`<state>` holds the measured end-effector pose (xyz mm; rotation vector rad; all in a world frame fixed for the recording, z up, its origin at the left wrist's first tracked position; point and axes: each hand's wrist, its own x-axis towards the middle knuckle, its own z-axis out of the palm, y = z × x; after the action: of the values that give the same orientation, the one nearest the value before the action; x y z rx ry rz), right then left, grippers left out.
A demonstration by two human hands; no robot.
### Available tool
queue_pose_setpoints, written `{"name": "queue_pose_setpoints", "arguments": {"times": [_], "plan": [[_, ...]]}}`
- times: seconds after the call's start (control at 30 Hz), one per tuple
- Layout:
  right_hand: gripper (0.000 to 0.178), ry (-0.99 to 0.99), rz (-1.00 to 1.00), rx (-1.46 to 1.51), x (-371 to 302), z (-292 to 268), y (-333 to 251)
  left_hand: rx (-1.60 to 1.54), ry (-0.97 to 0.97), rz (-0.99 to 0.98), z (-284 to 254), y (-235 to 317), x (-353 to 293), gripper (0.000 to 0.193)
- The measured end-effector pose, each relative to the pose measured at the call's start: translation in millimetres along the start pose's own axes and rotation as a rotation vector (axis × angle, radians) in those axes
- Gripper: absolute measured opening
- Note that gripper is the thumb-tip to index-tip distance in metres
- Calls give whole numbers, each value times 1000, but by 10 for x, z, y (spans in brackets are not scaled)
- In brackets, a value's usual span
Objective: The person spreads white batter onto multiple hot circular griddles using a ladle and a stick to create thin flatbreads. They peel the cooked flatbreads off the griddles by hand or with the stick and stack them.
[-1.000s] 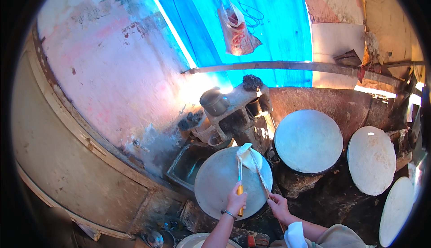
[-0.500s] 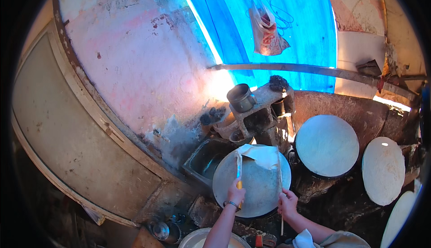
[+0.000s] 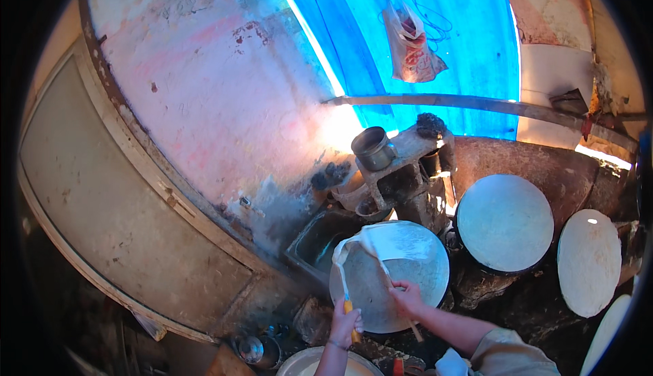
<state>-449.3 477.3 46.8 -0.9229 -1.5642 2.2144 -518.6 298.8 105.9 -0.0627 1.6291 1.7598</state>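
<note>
Leftward went both hands since the earlier frame. Seen from the head, the left hand [image 3: 347, 322] gripped a yellow-handled tool [image 3: 348, 306], the right hand [image 3: 407, 299] a stick [image 3: 416, 333]. Beyond them, a pale sheet [image 3: 409, 242] lay on the round plate's [image 3: 364, 296] far part, probably light, soft, easily torn, best lifted along its edge.

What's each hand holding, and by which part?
Left hand: long slim tool, by its yellow cylindrical handle. Right hand: thin brown wooden stick, partway along its length.

yel. handle [image 3: 347, 305] – mid hid by L hand [image 3: 345, 323] | basin [image 3: 291, 360] – btm cut
</note>
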Motion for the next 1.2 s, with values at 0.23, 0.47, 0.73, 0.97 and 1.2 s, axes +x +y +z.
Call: {"name": "queue_pose_setpoints", "arguments": {"times": [0.23, 0.47, 0.73, 0.97, 1.2], "plan": [[23, -25, -10, -160, 297, -368, -246, -121, 206, 190, -444, -836, -759, 24], [21, -152, 49, -206, 684, -817, -489, -129, 53, 31, -179, -230, -1868, 41], [20, -396, 190, -378, 555, -846, -833, -28, 322, 338, -254, -901, -1136, 28], [22, -551, 288, -384, 480, -716, -707, -563, -9, 84, 37, -270, -1585, 21], [26, -490, 229, -458, 737, -772, -874, -703, 48, 316, -115, -254, -1882, 27]]}}
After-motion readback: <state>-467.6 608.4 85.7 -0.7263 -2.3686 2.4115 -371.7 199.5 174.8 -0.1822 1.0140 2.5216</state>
